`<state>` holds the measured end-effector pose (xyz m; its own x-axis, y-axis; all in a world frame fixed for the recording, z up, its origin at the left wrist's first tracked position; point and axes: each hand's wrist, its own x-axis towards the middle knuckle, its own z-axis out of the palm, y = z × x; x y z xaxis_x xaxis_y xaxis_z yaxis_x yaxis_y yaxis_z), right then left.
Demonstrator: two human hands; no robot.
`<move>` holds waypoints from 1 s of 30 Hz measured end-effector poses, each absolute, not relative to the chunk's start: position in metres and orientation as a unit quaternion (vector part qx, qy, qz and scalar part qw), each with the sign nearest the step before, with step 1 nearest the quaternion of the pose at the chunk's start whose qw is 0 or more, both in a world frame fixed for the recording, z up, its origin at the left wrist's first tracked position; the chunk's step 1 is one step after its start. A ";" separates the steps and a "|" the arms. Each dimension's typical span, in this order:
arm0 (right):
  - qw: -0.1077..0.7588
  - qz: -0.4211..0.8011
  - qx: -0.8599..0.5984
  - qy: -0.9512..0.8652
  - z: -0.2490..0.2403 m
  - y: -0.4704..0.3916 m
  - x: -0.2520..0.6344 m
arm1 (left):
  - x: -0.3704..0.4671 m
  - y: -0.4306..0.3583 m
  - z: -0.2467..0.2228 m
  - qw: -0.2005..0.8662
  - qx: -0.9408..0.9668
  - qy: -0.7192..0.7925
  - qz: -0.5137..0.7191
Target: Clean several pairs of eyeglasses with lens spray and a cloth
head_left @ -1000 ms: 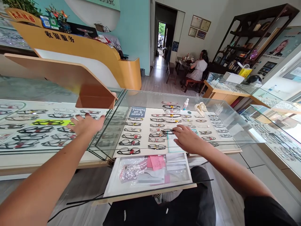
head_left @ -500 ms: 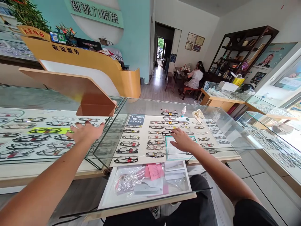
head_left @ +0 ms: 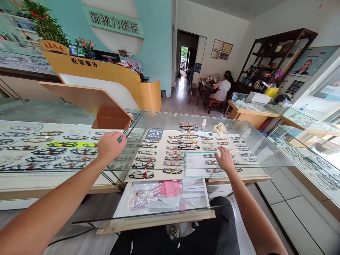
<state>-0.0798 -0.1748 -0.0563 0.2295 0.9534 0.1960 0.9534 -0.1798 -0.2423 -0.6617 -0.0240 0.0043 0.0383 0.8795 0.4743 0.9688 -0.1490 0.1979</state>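
My left hand (head_left: 110, 147) is over the left part of the glass display counter, its fingers curled in. A small dark bit shows at its fingertips, too little to name. To the right, my right hand (head_left: 225, 160) is over the glass with bent fingers a little apart, holding nothing I can see. It is beside a white sheet with a teal border (head_left: 195, 166). Black-framed eyeglasses (head_left: 188, 147) lie just beyond that sheet, left of this hand. Rows of eyeglasses (head_left: 143, 165) fill the case beneath the glass.
An open drawer (head_left: 123, 209) below holds plastic bags and pink and white papers. A brown tilted board (head_left: 79, 95) stands at the counter's back left. A spray bottle (head_left: 203, 125) and a pale cloth (head_left: 220, 129) are farther back. A person (head_left: 223, 88) sits in the distance.
My left hand has moved right and its spread fingers have curled in. The right hand has shifted right, away from the black-framed eyeglasses, which now show fully. The view has turned slightly.
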 end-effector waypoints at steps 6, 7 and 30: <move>0.201 -0.004 -0.756 -0.624 -0.059 -0.174 -0.079 | -0.575 -0.097 0.011 0.064 -0.906 -0.359 -0.214; 0.206 -0.004 -0.753 -0.625 -0.060 -0.174 -0.078 | -0.561 -0.110 0.007 0.059 -0.929 -0.304 -0.205; 0.242 -0.017 -0.742 -0.624 -0.068 -0.173 -0.068 | -0.592 -0.183 -0.021 -0.010 -0.955 -0.268 -0.127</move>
